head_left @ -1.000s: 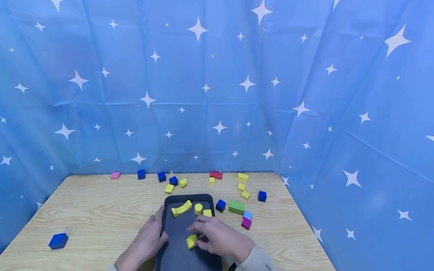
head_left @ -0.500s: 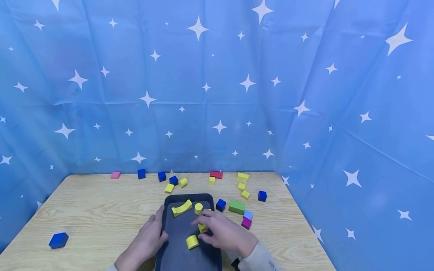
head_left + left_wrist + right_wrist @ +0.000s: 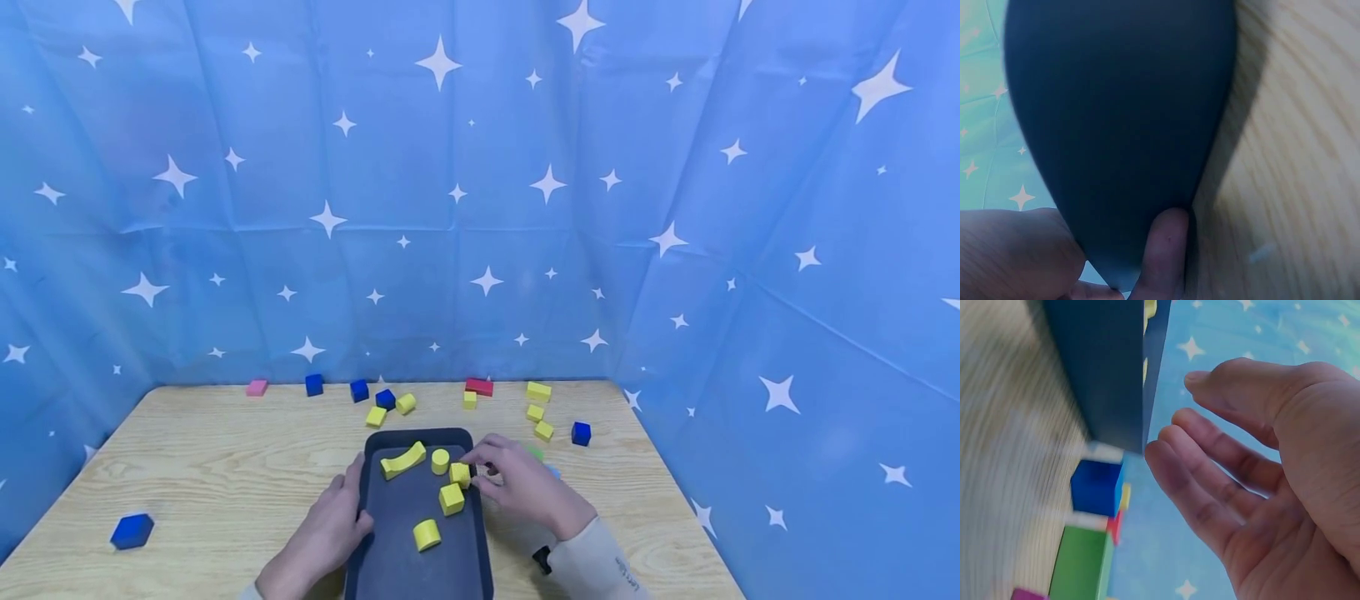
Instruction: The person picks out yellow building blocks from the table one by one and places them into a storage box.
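Observation:
A dark grey tray [image 3: 390,571] lies on the table, its left rim gripped by my left hand [image 3: 322,529]; the left wrist view shows a thumb [image 3: 1167,250] against the tray wall. Inside the tray are a yellow arched block [image 3: 402,461], a small upright yellow cylinder [image 3: 440,461], two yellow cubes [image 3: 452,499] near the right wall, and a larger rounded yellow block [image 3: 427,535]. My right hand [image 3: 528,487] hovers at the right rim, fingertips near the farther yellow cube [image 3: 460,473]. In the right wrist view its fingers are loosely bent with nothing between them.
A blue block [image 3: 132,531] lies alone at the left. Along the far edge sit several blocks, including a pink one [image 3: 257,388] and a red one [image 3: 479,387]. Right of the tray, a blue cube [image 3: 1097,487] and a green block [image 3: 1081,564] show in the right wrist view.
My right hand has moved right and away from me, from over the tray's middle to its right rim, uncovering two yellow cubes. The left hand stays on the left rim.

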Tool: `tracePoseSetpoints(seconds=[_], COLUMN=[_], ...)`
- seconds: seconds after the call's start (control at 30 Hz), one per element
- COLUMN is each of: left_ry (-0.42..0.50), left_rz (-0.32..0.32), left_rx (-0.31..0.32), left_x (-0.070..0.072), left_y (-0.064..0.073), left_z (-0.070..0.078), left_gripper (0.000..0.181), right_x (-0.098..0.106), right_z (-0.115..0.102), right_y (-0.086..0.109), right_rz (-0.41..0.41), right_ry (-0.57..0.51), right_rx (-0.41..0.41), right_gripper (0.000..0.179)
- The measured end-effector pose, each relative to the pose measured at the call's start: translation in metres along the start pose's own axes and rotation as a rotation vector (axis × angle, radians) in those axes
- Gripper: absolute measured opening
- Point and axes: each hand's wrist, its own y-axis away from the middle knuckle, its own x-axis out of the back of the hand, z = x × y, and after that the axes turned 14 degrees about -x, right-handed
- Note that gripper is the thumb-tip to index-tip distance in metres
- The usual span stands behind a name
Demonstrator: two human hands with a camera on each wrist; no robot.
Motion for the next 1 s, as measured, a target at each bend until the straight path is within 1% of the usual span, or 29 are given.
tracePoseSetpoints(seconds=[0.13,0.3,0.43,0.6,0.83,1.0], left_ry=[-0.006,0.0,0.004,0.0,0.007,0.007], left_rz=[-0.004,0.011,0.023,0.02,0.017,0.017], left_rx=[0.007,-0.01,-0.02,-0.009,0.007,0.013], left_x=[0.0,0.0,0.0,-0.001,-0.002,-0.003], left_y=[-0.001,0.0,0.001,0.001,0.0,0.001], left_z=[0.001,0.001,0.0,0.0,0.001,0.002], left_gripper=[0.091,0.091,0.091,0.092,0.091,0.091], right_x=[0.005,0.011,0.016,0.021,0.029,0.032], right_z=[0.017,0.036,0.047,0.063,0.082,0.093], right_y=[-0.002,-0.004,-0.006,-0.008,-0.016,-0.022], right_rz=[0.07,0.139,0.194,0.264,0.274,0.252], right_ry=[-0.014,-0.051,-0.063,-0.066,-0.071,-0.039], right_rx=[-0.024,-0.078,-0.132,-0.22,-0.353,-0.402], right_gripper=[0.028,0.028,0.028,0.03,0.035,0.035])
